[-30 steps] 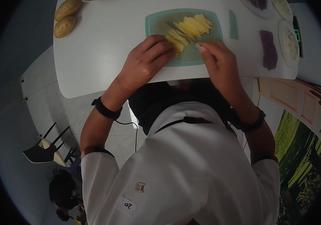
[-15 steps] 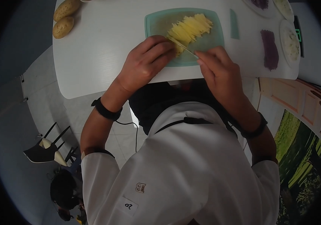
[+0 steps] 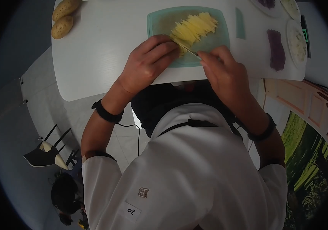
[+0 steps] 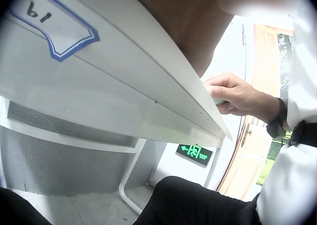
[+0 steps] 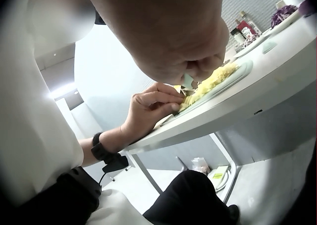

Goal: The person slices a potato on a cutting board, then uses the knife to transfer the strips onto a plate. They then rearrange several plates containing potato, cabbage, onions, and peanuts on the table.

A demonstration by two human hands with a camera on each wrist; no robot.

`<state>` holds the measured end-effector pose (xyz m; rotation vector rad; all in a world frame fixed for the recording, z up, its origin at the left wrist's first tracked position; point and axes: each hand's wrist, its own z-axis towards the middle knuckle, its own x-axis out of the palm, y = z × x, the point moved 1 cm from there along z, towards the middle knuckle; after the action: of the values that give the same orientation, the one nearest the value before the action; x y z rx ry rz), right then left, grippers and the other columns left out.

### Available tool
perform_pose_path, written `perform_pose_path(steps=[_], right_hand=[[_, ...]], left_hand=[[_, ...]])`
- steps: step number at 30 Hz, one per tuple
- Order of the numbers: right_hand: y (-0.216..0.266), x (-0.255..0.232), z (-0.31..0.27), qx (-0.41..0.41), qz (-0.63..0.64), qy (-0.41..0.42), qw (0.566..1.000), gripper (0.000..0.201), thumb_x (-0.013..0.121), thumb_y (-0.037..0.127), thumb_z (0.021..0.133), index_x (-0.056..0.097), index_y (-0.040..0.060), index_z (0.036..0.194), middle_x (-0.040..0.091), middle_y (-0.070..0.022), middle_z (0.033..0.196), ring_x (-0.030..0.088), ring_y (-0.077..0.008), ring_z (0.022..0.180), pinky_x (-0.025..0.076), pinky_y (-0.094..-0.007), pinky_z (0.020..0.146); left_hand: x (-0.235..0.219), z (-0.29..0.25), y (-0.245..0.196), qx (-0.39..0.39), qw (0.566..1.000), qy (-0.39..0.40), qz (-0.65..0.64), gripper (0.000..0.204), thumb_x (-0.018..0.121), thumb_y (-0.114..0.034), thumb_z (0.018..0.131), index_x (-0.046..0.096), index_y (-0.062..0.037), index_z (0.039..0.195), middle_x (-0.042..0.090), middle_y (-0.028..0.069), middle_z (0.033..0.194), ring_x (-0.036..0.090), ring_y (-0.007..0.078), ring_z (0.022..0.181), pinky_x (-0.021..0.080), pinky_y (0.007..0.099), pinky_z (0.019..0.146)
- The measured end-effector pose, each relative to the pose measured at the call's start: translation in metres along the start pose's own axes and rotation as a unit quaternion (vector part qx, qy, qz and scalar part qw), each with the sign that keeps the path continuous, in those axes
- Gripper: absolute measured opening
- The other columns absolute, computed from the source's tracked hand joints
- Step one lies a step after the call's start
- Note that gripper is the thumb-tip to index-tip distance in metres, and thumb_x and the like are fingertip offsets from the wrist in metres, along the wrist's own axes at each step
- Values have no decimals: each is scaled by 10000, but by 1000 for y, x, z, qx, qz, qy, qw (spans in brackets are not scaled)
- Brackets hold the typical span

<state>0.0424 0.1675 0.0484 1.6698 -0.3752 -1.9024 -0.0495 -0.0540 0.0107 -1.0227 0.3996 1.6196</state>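
Note:
A pale green cutting board (image 3: 159,22) carries a row of yellow potato strips (image 3: 194,28). My left hand (image 3: 146,65) holds potato slices at the board's near left, its fingers bent over them; in the right wrist view, thumb and fingertips of that left hand (image 5: 148,108) pinch the slices. My right hand (image 3: 227,74) grips a knife (image 3: 187,48) by its handle, which the fingers mostly hide. The blade slants across the potato, right beside the left fingertips. Only the back of the right hand (image 4: 237,96) and a bit of pale green handle appear in the left wrist view.
Two whole potatoes (image 3: 62,27) lie at the table's far left. Right of the board are a pale green blade-shaped piece (image 3: 240,25), a pile of purple shreds (image 3: 275,50) and a plate (image 3: 290,38) of pale pieces. The white table's near edge (image 3: 106,92) runs before the body.
The knife has shifted from among the cut strips to beside the left fingertips, and the right hand has moved slightly toward the body. The left hand has stayed in place on the potato.

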Motion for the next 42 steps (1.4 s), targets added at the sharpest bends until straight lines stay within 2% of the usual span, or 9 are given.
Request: perform_pose_path(steps=[5, 15, 18, 20, 24, 29, 32, 36, 42], right_hand=[[-3, 7, 4, -43, -45, -26, 998, 224, 783, 120, 899, 732, 74, 1112, 597, -42, 944, 685, -228, 639, 578, -357, 545], [-12, 25, 9, -68, -90, -43, 993, 164, 770, 142, 911, 734, 75, 1056, 603, -38, 928, 682, -231, 624, 583, -353, 538], [-12, 28, 12, -38, -55, -57, 996, 165, 755, 137, 929, 736, 51, 1069, 612, -60, 913, 690, -259, 656, 583, -378, 573], [-15, 27, 12, 19, 49, -74, 996, 179, 728, 132, 962, 733, 16, 1098, 647, -94, 916, 699, -303, 717, 572, -384, 638], [-20, 18, 12, 75, 129, -51, 988, 187, 688, 131, 1002, 730, -9, 1118, 679, -129, 922, 697, -302, 755, 548, -369, 683], [-30, 13, 13, 211, 262, -24, 941, 203, 677, 158, 1025, 731, -17, 1109, 712, -112, 961, 644, -158, 751, 508, -304, 667], [-27, 9, 15, 224, 278, -21, 934, 210, 690, 168, 1018, 728, -16, 1114, 722, -99, 980, 635, -133, 761, 502, -289, 664], [-25, 9, 16, 171, 260, -53, 949, 183, 702, 143, 1002, 733, -6, 1104, 708, -102, 959, 660, -164, 771, 511, -294, 673], [-21, 6, 15, 13, 58, -142, 988, 201, 774, 119, 922, 729, 41, 1102, 623, -89, 969, 691, -260, 729, 569, -369, 639]], left_hand=[[-1, 0, 0, -3, 1000, -4, -7, 292, 722, -46, 703, 773, -51, 990, 697, 30, 1072, 675, 224, 1045, 627, 317, 821], [0, 0, 0, -7, 1000, -6, -11, 280, 731, -38, 688, 770, -58, 965, 693, 30, 1066, 675, 226, 1040, 624, 320, 819], [0, 0, 1, -4, 1000, -6, -5, 283, 732, -38, 687, 770, -60, 966, 690, 30, 1066, 673, 227, 1041, 624, 320, 820], [-1, 0, 1, -2, 1000, -3, -2, 280, 731, -37, 689, 768, -59, 966, 689, 32, 1067, 672, 229, 1042, 623, 321, 820], [-1, -2, 0, -8, 1000, 12, -2, 289, 764, -51, 693, 775, -60, 982, 715, 54, 1100, 680, 266, 1066, 613, 352, 868], [-3, 0, -1, -1, 1000, 11, 3, 290, 768, -54, 699, 769, -47, 989, 715, 66, 1097, 686, 271, 1057, 615, 358, 860], [-3, 0, -3, 6, 1000, 7, 7, 291, 772, -50, 706, 767, -37, 997, 718, 76, 1095, 692, 274, 1044, 616, 362, 853], [-4, 1, -3, 35, 999, -10, 29, 306, 739, -65, 705, 760, -51, 1009, 698, 53, 1109, 686, 252, 1059, 620, 350, 806], [-8, 11, -10, 74, 995, -21, 57, 229, 789, -130, 802, 772, -71, 1023, 710, 44, 1196, 691, 235, 1127, 604, 350, 853]])
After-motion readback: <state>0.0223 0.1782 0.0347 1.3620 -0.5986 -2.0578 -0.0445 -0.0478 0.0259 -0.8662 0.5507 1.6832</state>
